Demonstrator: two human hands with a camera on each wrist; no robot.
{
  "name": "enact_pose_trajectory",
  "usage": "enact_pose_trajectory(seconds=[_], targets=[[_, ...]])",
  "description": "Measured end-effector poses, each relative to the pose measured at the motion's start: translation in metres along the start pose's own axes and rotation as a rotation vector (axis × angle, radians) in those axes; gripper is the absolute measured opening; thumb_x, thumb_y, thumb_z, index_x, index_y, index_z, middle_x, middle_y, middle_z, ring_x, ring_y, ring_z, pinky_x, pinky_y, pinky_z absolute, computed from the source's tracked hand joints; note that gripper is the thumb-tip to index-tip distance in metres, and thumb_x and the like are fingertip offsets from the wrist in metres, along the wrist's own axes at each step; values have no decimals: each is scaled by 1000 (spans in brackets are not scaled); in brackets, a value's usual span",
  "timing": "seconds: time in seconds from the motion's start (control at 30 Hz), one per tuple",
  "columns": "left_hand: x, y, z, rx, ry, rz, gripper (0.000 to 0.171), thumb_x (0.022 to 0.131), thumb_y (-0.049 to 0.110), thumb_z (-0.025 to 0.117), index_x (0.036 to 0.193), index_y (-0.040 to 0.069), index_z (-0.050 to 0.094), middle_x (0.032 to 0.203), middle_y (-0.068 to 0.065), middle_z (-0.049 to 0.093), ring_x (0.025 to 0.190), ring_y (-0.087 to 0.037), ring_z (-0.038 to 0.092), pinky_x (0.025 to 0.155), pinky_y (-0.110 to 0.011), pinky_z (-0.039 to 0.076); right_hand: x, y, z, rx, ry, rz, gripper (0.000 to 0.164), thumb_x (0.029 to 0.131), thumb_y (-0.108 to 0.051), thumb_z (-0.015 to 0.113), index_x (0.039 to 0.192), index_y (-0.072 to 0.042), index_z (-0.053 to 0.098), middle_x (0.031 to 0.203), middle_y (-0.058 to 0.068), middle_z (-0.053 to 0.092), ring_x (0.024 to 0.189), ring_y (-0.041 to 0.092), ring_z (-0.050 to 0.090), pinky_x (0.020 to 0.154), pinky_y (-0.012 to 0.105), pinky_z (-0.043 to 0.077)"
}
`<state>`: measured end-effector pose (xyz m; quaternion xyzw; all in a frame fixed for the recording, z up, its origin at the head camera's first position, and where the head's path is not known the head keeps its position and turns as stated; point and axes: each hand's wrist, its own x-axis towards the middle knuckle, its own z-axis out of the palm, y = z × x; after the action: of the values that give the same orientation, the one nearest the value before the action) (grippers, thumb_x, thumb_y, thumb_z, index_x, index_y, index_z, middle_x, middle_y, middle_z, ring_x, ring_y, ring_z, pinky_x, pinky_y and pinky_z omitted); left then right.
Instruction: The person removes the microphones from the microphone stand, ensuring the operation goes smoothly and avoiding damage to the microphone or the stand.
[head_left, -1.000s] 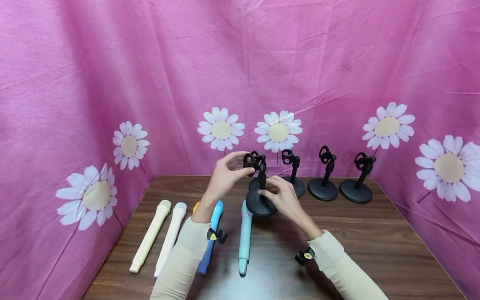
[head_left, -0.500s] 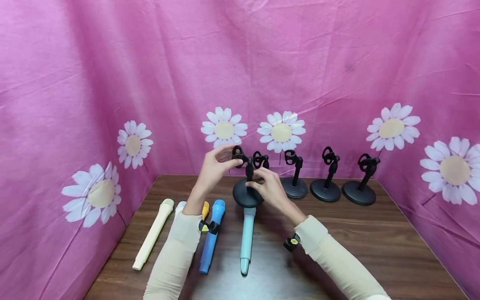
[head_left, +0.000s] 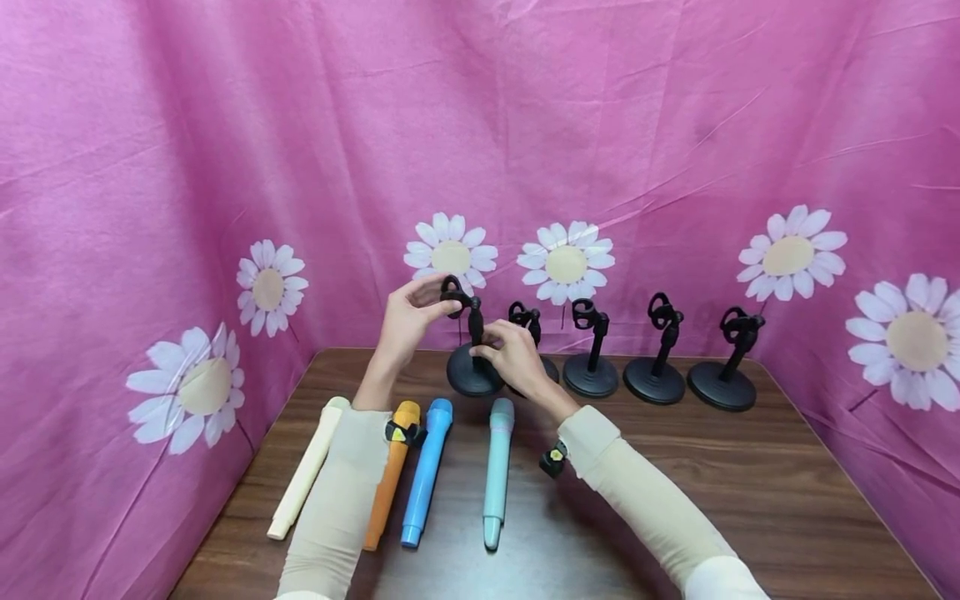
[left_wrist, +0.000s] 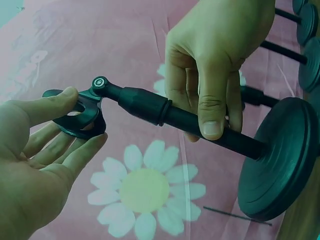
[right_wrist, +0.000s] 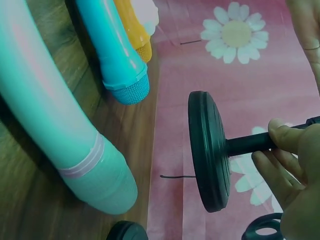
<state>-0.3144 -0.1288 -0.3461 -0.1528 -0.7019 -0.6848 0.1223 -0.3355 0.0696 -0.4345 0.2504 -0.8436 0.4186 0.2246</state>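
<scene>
Both hands hold a black desktop microphone stand (head_left: 476,371) near the back of the table, left of the other stands. My left hand (head_left: 405,327) pinches the clip ring (left_wrist: 90,117) at its top between thumb and fingers. Lower down, my right hand (head_left: 513,357) grips the straight pole (left_wrist: 232,142) with thumb and fingers. In the right wrist view the round base (right_wrist: 207,150) shows edge-on, with the table's edge off to its left. A mint microphone (head_left: 497,475) lies in front of the stand, and a blue microphone (head_left: 427,475) lies left of it.
Several black stands (head_left: 591,375) stand in a row along the back, reaching to the right. An orange microphone (head_left: 390,483) and a pale yellow one (head_left: 303,479) lie at left, partly under the left sleeve (head_left: 333,500). A pink flowered cloth (head_left: 637,150) hangs behind the table.
Both hands have carried the stand leftward and back, from over the mint microphone's head to left of the row. The mint microphone's head and the orange microphone have come into view.
</scene>
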Motion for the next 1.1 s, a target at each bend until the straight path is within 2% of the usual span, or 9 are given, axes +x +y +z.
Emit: enact_pose_trajectory(seconds=[0.23, 0.37, 0.5, 0.7, 0.9, 1.1], targets=[[11, -14, -9, -30, 43, 7, 47, 90, -2, 82, 136, 3, 71, 123, -14, 78, 108, -10, 75, 97, -27, 61, 14, 7, 19, -3, 8, 21, 18, 84, -14, 91, 99, -10, 82, 89, 6, 76, 87, 22, 75, 81, 40, 62], [17, -24, -12, -58, 56, 9, 47, 90, -4, 81, 136, 0, 69, 123, -16, 78, 107, -11, 75, 96, -26, 61, 20, 12, 30, 15, -5, 52, 17, 85, -12, 90, 100, -8, 82, 91, 8, 76, 89, 23, 76, 82, 41, 63], [24, -36, -15, -77, 81, -17, 48, 91, -5, 80, 137, -2, 68, 126, -18, 77, 104, -9, 75, 95, -24, 60, 23, 19, 40, 22, -19, 105, 17, 88, -12, 87, 104, -8, 82, 93, 8, 76, 91, 24, 76, 83, 40, 63], [31, -53, -16, -70, 108, -54, 48, 90, -4, 81, 136, 1, 70, 128, -18, 76, 104, -6, 75, 99, -27, 59, 27, 26, 51, 7, -32, 163, 16, 89, -13, 86, 104, -7, 83, 95, 8, 79, 94, 23, 75, 86, 40, 61], [35, -64, -16, -70, 121, -84, 47, 90, -2, 82, 136, 2, 71, 130, -18, 76, 105, -7, 74, 101, -28, 59, 30, 29, 58, -25, -67, 237, 17, 91, -16, 86, 105, -9, 82, 96, 7, 81, 100, 22, 75, 92, 40, 60], [39, -74, -15, -71, 132, -105, 48, 92, 0, 81, 138, 1, 69, 132, -19, 74, 108, -10, 73, 102, -28, 59, 31, 31, 62, -14, -97, 286, 14, 93, -12, 84, 105, -9, 80, 95, 7, 81, 97, 23, 74, 90, 42, 58]])
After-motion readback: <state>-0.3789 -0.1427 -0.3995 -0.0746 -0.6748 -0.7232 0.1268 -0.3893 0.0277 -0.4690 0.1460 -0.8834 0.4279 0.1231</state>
